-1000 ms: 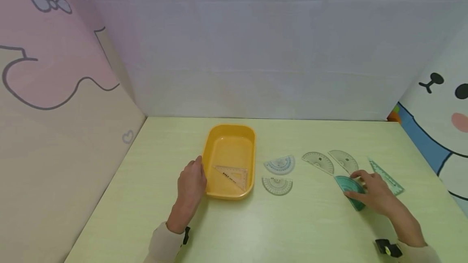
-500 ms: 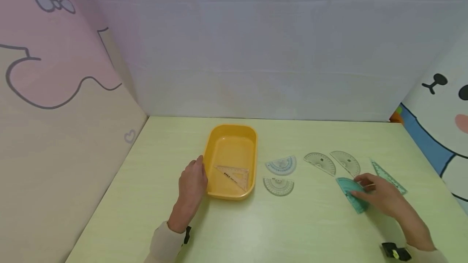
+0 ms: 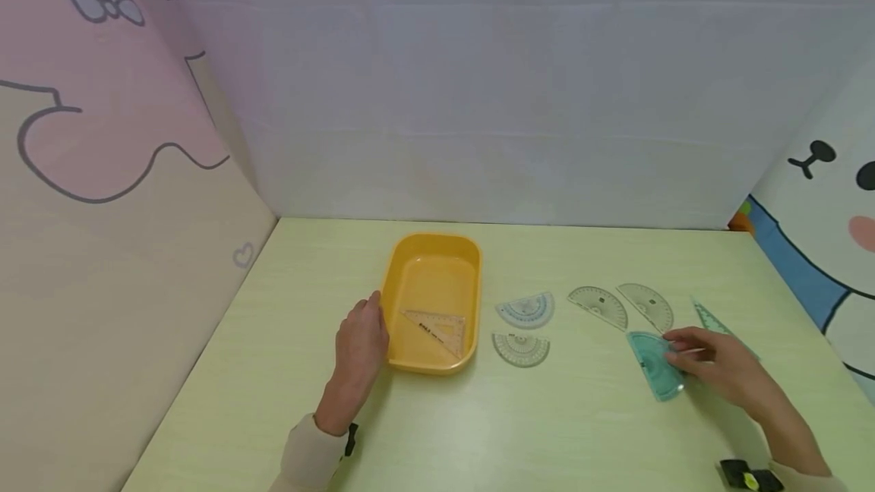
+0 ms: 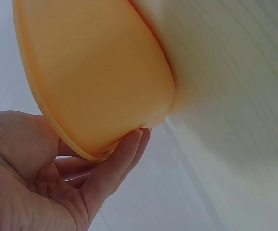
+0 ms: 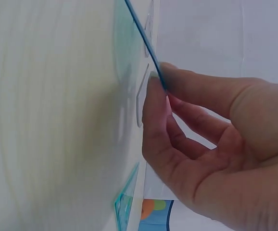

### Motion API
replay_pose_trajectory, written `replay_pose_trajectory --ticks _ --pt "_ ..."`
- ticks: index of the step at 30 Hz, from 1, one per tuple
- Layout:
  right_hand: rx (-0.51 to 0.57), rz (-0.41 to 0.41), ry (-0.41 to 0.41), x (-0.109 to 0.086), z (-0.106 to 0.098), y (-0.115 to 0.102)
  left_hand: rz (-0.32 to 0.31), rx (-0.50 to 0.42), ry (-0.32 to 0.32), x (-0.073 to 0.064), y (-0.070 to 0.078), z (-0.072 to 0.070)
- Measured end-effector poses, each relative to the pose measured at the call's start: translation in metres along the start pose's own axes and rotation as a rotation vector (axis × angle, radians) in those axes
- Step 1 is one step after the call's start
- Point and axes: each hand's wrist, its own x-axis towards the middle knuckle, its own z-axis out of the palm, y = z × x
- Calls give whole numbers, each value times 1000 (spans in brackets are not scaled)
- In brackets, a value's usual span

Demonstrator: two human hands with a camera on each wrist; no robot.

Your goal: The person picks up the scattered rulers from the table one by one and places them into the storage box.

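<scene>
My left hand [image 3: 361, 344] grips the left side of a yellow tray [image 3: 434, 275]; in the left wrist view the thumb and fingers pinch the wall of the tray [image 4: 100, 72] at its rim. Inside lies a clear set square [image 3: 451, 332]. On the right, my right hand [image 3: 718, 370] pinches a green protractor [image 3: 652, 370] by its curved edge. The right wrist view shows the protractor [image 5: 147, 43] edge-on, tilted up from the table between thumb and forefinger. Behind that hand lies a green set square [image 3: 711, 319], partly covered by it.
Between tray and right hand, a blue-marked protractor [image 3: 525, 311] lies above a clear protractor [image 3: 521, 351]. Two more clear protractors, one to the left [image 3: 598, 304] and one to the right [image 3: 647, 304], lie behind the green one. A white wall [image 3: 506, 112] bounds the table's back.
My right hand has turned the green protractor and tipped it up, with its fingers now at the protractor's right edge. The left hand and tray stay put.
</scene>
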Motion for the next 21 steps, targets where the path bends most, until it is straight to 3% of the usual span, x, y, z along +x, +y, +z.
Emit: replay_pose_trajectory --ticks 14,21 --pt "216 42 25 0 4 -6 -4 -2 -7 -2 1 -2" --pt "256 22 77 2 8 -16 -5 2 -13 -1 1 -2"
